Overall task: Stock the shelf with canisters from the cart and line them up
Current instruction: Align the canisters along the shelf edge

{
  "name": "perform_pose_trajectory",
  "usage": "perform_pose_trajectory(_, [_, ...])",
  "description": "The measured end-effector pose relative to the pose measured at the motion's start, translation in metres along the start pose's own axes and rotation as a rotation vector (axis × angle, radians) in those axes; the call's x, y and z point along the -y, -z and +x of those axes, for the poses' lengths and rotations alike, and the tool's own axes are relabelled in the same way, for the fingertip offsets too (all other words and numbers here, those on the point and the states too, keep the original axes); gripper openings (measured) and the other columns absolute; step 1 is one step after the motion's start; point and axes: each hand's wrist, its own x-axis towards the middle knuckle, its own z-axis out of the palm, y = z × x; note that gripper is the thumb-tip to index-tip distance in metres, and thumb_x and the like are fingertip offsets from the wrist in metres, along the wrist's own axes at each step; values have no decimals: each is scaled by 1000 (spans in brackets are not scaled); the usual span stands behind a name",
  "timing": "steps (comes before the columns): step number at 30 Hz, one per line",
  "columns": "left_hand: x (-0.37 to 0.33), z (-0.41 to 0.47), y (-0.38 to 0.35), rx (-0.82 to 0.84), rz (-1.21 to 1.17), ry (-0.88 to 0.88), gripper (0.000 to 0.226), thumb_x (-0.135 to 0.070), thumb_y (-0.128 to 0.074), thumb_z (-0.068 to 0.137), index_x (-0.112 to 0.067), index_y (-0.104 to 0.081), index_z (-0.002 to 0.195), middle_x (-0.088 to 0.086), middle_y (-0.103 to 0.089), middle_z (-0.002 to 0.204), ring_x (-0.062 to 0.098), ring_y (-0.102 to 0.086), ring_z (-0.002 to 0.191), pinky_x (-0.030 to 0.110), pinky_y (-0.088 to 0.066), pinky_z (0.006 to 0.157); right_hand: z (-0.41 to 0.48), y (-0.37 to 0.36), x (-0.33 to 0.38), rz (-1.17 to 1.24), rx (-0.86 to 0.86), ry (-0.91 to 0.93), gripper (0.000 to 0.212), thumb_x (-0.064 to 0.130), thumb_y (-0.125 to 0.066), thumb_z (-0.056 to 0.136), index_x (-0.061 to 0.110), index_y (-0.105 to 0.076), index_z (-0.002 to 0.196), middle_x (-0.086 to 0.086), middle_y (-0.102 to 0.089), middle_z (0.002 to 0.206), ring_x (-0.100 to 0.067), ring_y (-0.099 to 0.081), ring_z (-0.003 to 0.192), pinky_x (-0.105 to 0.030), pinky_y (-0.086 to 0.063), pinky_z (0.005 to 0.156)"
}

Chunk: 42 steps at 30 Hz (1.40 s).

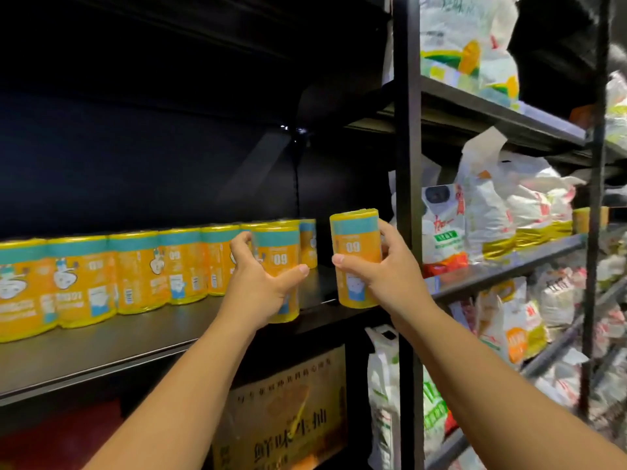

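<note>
Head view: left hand grips one canister, right hand clamps a second canister, both upright at the shelf, likely to extend the row.

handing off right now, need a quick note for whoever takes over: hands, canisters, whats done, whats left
Left hand grips a yellow canister at the right end of the shelf row.
Right hand grips a second canister just right of it, near the right end of the shelf.
Done: a row of canisters stands along the shelf.
Left: set these two down in line with the row. The cart is out of view, so remaining stock is unknown.
</note>
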Motion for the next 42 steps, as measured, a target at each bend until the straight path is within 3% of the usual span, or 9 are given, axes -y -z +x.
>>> perform_pose_trajectory(4, [-3, 9, -9, 6, 124, 75, 106, -47, -79, 81, -33, -2, 152, 4, -43, 147, 25, -49, 129, 41, -48, 103, 23, -8, -27, 12, 55, -67, 63, 33, -86, 79, 29, -52, 132, 12, -68, 112, -4, -69, 99, -26, -61, 82])
perform_pose_trajectory(7, [-8, 12, -11, 50, 153, 99, 108, -43, -76, 86, -25, 4, 156, -7, -38, 135, 16, -46, 118, 31, -43, 96, 35, -9, -43, 2, 97, -117, 67, 34, -83, 82, 27, -47, 138, 10, -65, 120, -9, -67, 107, -39, -59, 93])
perform_pose_trajectory(11, [-6, 15, -9, 122, 83, 162, 111, -34, -79, 84, -31, 6, 156, -11, -43, 133, 13, -50, 116, 31, -42, 93, 54, -6, -52, -201, 117, -110, 86, 36, -83, 81, 23, -30, 148, 3, -50, 135, -16, -58, 118, -37, -54, 99])
perform_pose_trajectory(15, [0, 10, -5, 165, 22, 209, 111, -26, -82, 82, -41, 1, 153, -12, -55, 132, 9, -61, 111, 36, -49, 101, 59, -10, -61, -510, 92, 17, 62, 36, -72, 92, 31, -27, 133, -4, -44, 128, -19, -51, 113, -31, -50, 89])
perform_pose_trajectory(19, [1, 11, -6, 145, -5, 198, 97, -21, -80, 84, -43, -10, 148, -22, -57, 118, -5, -64, 93, 16, -48, 75, 44, -7, -76, -681, 229, 152, 48, 45, -55, 100, 50, -26, 139, -3, -42, 133, -24, -47, 123, -33, -50, 90])
perform_pose_trajectory(22, [4, 11, -9, 120, 17, 200, 87, -23, -79, 85, -48, -11, 133, -28, -54, 109, -19, -62, 77, 11, -46, 63, 36, -4, -78, -801, 333, 122, 56, 60, -45, 99, 56, -20, 149, -1, -34, 152, -27, -32, 140, -44, -44, 109])
perform_pose_trajectory(32, [11, 15, -6, 148, 9, 169, 100, -30, -81, 82, -42, -9, 151, -25, -53, 124, -1, -59, 104, 20, -48, 84, 99, -28, -80, -929, 685, -104, 71, 80, -30, 91, 60, 1, 152, -5, -7, 170, -33, -15, 154, -53, -25, 122])
perform_pose_trajectory(36, [15, 16, -6, 157, -2, 162, 103, -31, -82, 82, -43, -6, 152, -21, -54, 129, -1, -61, 105, 16, -49, 80, 115, -42, -86, -879, 721, -137, 73, 80, -32, 90, 61, 2, 152, -12, -3, 169, -32, -16, 155, -49, -21, 124])
perform_pose_trajectory(42, [14, 17, -7, 157, -30, 165, 108, -31, -80, 84, -37, 0, 156, -14, -45, 143, 9, -51, 124, 27, -44, 98, 129, -59, -97, -893, 764, -191, 70, 78, -26, 94, 59, 12, 150, -13, 11, 168, -36, -18, 154, -47, -18, 125])
